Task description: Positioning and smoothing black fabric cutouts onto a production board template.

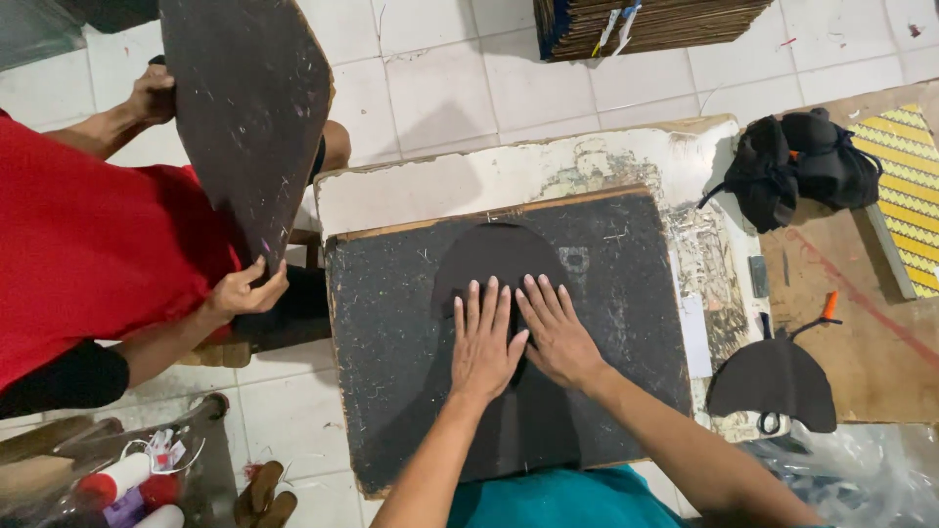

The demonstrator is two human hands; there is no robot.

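Note:
A dark, rounded-top piece of sheet material (494, 256) lies flat on a black work board (391, 323). My left hand (483, 339) and my right hand (555, 330) press flat on it side by side, fingers spread and pointing away from me. Neither hand grips anything. The board rests on a worn, pale-painted table (460, 181).
A person in a red shirt (88, 244) at the left holds a large dark board (249, 112) upright with both hands. A dark cut piece with straps (773, 381) and a black bundle (802, 166) lie at the right. Stacked sheets (646, 22) stand beyond, on the tiled floor.

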